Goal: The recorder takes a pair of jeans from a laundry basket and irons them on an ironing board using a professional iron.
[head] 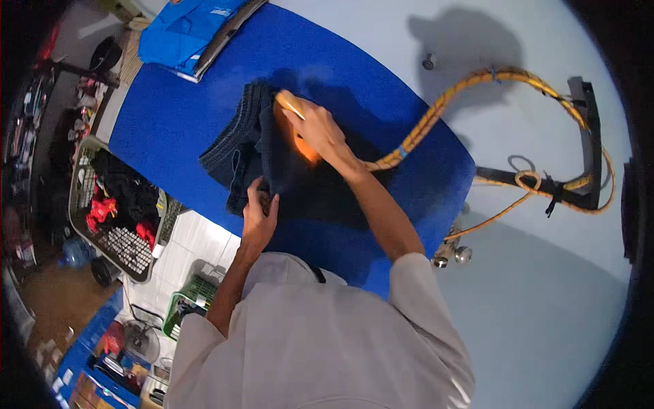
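Observation:
Dark folded trousers or shorts [306,199] with a gathered, elastic-looking waistband lie on a blue cloth-covered ironing table [173,128]. My right hand [318,128] grips the yellow handle of an orange iron [306,149], which rests on the dark cloth beside the waistband; its soleplate cannot be seen. A thick yellow wrapped hose [429,117] runs from the iron to the right. At the near left of the garment, my left hand [260,209] pinches a folded layer between thumb and fingers.
Folded blue garments [186,36] are stacked at the table's far left. A dark bracket [590,143] on the wall carries the hose. Left of the table stands a laundry basket [76,204] with dark and red clothes; a green basket [171,307] sits lower.

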A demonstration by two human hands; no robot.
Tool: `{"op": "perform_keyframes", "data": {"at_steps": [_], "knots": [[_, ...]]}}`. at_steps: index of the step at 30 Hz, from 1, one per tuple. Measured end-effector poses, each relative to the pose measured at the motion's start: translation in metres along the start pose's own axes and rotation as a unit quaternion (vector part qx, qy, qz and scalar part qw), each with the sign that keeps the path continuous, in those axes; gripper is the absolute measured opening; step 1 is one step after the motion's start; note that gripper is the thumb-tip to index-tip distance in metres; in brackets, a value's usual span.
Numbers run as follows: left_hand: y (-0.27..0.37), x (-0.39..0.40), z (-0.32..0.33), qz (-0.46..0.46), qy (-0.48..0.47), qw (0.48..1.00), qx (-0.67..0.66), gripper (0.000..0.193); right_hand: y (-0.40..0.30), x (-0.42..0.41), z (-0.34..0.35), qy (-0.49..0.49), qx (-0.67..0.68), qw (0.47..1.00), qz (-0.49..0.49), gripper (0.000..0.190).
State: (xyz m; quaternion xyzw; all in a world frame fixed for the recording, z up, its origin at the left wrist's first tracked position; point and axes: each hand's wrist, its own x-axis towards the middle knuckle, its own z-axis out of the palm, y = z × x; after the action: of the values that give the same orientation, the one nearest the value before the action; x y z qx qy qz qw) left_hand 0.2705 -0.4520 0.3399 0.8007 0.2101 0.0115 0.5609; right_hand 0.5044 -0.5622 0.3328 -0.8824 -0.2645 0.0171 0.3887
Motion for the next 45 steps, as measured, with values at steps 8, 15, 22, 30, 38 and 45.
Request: {"op": "perform_keyframes", "data": {"at_steps": [8, 15, 22, 30, 38, 45], "knots": [[0.03, 0.006, 0.001, 0.086, -0.026, 0.995, 0.038, 0.057, -0.019, 0.019, -0.022, -0.022, -0.033, 0.989, 0.141, 0.045], [0.06, 0.055, 0.033, 0.26, -0.084, 0.953, 0.13, 0.055, 0.098, -0.132, -0.089, -0.016, -0.277, 0.948, 0.157, 0.022], [0.107, 0.078, 0.028, 0.431, 0.008, 0.892, 0.138, 0.06, 0.104, -0.219, -0.193, 0.105, -0.084, 0.926, 0.352, 0.063], [-0.047, 0.054, -0.025, 0.009, 0.303, 0.945, 0.125, 0.073, 0.194, -0.223, -0.254, 0.137, -0.145, 0.929, 0.313, 0.069], [-0.041, 0.037, 0.004, -0.067, 0.119, 0.989, -0.066, 0.065, 0.224, -0.214, -0.274, 0.141, -0.155, 0.928, 0.308, 0.061], [-0.041, 0.081, 0.005, 0.283, 0.168, 0.794, 0.51, 0.036, 0.221, -0.211, -0.275, 0.176, -0.082, 0.921, 0.337, 0.061]]}}
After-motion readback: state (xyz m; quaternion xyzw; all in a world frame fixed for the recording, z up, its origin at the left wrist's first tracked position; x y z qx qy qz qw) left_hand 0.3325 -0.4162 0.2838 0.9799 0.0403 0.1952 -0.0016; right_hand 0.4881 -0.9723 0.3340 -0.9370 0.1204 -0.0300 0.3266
